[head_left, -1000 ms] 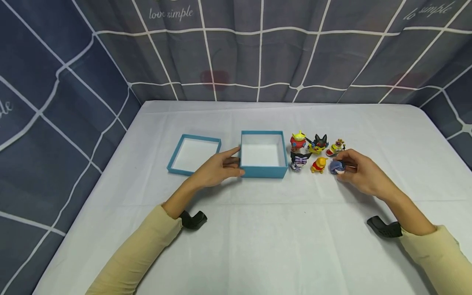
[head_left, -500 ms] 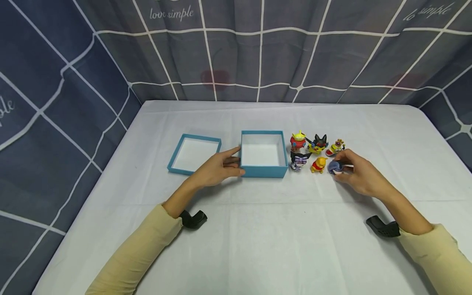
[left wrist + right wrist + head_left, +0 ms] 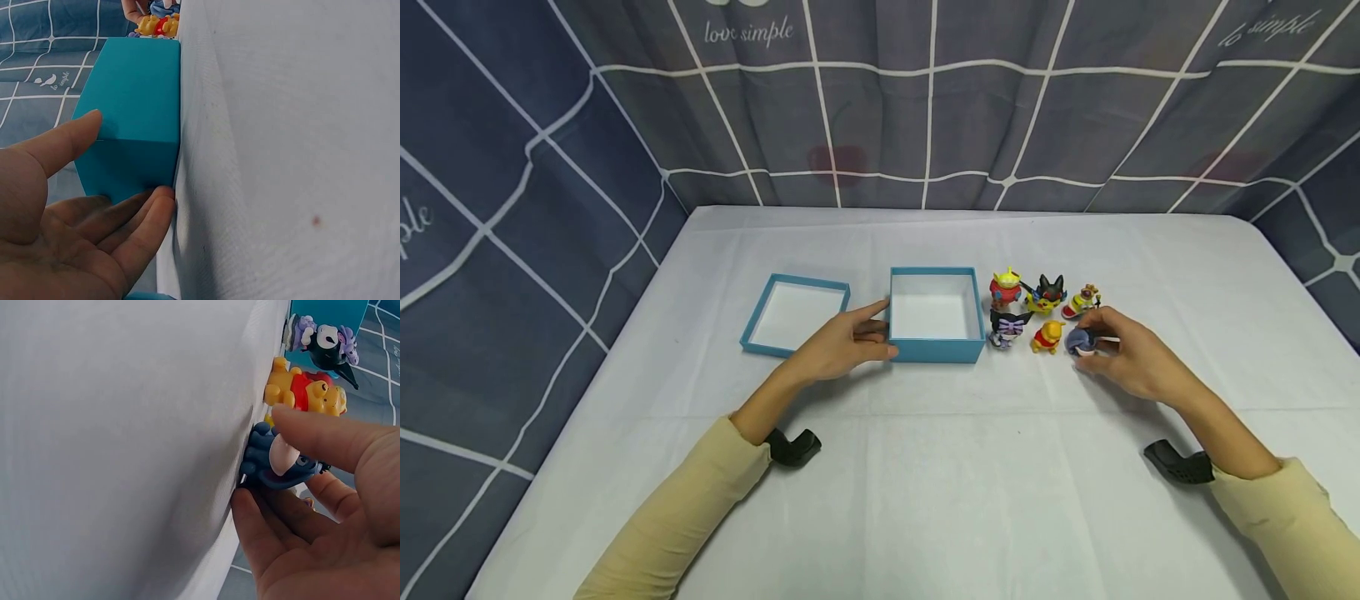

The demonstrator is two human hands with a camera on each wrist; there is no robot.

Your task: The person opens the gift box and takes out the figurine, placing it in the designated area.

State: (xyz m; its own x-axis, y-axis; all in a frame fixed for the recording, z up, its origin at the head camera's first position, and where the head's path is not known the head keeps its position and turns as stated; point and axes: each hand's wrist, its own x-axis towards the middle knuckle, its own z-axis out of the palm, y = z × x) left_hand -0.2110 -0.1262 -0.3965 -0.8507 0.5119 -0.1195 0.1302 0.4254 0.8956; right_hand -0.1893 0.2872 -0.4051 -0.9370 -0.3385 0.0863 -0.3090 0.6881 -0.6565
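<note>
My left hand (image 3: 835,343) rests against the left side of an open blue box (image 3: 936,350) with a white inside. In the left wrist view the thumb (image 3: 81,128) touches the box near a corner, and fairly straight fingers reach along its wall. My right hand (image 3: 1131,350) holds a small blue donkey figurine (image 3: 275,453) between thumb and fingers, standing on the cloth. Just left of it sits a yellow bear figurine in a red shirt (image 3: 1047,337). A black-and-purple figurine (image 3: 1007,330) stands between that bear and the box.
Behind these stand a red figurine with a yellow-green head (image 3: 1005,287), a yellow one with a black eared hood (image 3: 1047,294) and a yellow-and-red one (image 3: 1082,300). The blue-rimmed lid (image 3: 758,308) lies inside up at left on the white-clothed table (image 3: 940,483). Gridded curtains surround it.
My right hand has shifted slightly left with the blue donkey figurine, closer to the yellow bear. The left hand and the box stay where they were.
</note>
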